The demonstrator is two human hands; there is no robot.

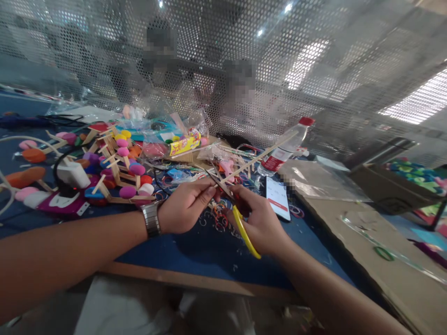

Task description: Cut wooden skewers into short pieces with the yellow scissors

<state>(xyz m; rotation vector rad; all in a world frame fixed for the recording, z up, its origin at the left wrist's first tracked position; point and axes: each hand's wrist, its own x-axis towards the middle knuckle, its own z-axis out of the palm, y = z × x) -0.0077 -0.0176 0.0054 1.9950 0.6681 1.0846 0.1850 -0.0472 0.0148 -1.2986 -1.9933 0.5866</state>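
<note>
My left hand (185, 204), with a metal-banded watch on the wrist, is closed with thumb and fingers pinched together. From its fingertips a thin wooden stick (260, 159) slants up to the right, passing in front of a plastic bottle. My right hand (256, 218) grips yellow-handled scissors (246, 232). Their blades lie across the stick's lower end, right beside my left fingertips; whether they touch the stick I cannot tell. Below both hands, small coloured rings and scraps (220, 218) litter the blue tabletop (206, 263).
Stick-and-pompom pieces (118, 170) crowd the left, near a white plug (73, 174) on a purple power strip (63, 204). The red-capped bottle (279, 156) and a phone (277, 197) stand right of centre. Further right are cardboard (328, 228) and a filled box (384, 188). Perforated mesh (209, 46) rises behind.
</note>
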